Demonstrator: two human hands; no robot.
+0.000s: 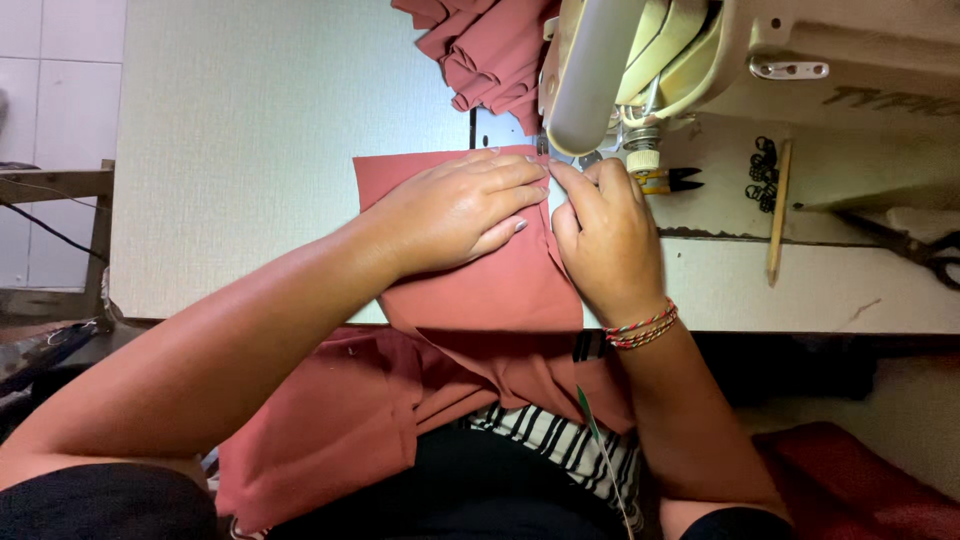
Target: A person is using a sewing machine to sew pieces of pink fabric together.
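Observation:
A rust-red fabric piece (480,295) lies across the table's front edge and hangs down into my lap. My left hand (455,210) rests flat on it, fingers stretched toward the needle area. My right hand (605,235) presses the fabric's right edge just beside it, fingertips pinched close to the presser foot (590,158) of the cream sewing machine (760,60). Both hands touch the cloth near each other. More of the same red fabric (480,50) is bunched behind the machine.
The pale table (240,150) spreads left. Right of the machine lie small black-handled snips (672,181), a wooden stick (777,215), a cluster of black rings (763,172) and dark scissors (920,248). A wooden frame (60,190) stands at far left.

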